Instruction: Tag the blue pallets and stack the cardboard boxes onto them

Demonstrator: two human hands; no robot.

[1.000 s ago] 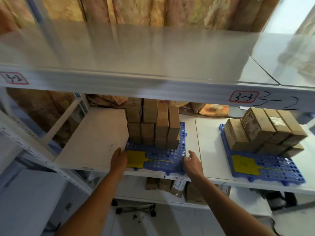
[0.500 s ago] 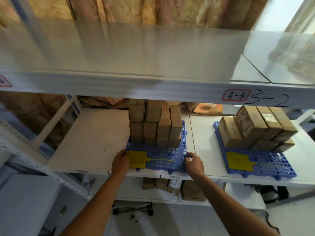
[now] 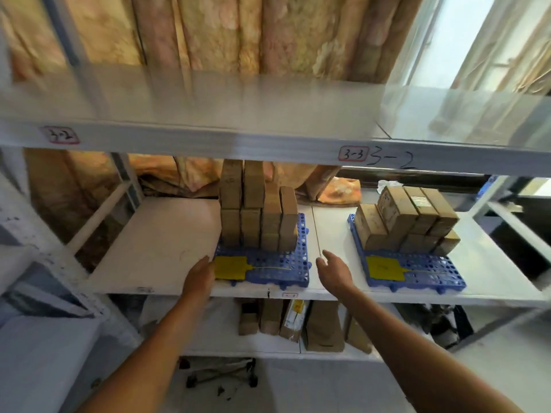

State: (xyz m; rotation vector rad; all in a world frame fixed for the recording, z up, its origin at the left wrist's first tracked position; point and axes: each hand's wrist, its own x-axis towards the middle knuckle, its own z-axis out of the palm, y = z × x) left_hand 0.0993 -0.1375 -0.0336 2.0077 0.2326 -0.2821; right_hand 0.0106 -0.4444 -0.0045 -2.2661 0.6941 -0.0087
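Note:
Two blue perforated pallets lie on the middle white shelf. The left pallet carries a yellow tag at its front and several upright cardboard boxes at its back. The right pallet has its own yellow tag and a lower pile of boxes. My left hand rests flat against the left pallet's front left corner, beside the tag. My right hand hovers open just right of that pallet, apart from it, holding nothing.
An upper shelf beam labelled 3-2 and 3-3 hangs low over the boxes. More cardboard boxes stand on the lower shelf. Curtain fabric hangs behind, with a window at the right. A chair base sits on the floor.
My right hand has let go of the left pallet's right edge and lifted away to the right. The left hand stays at the pallet's left corner. The view has shifted slightly.

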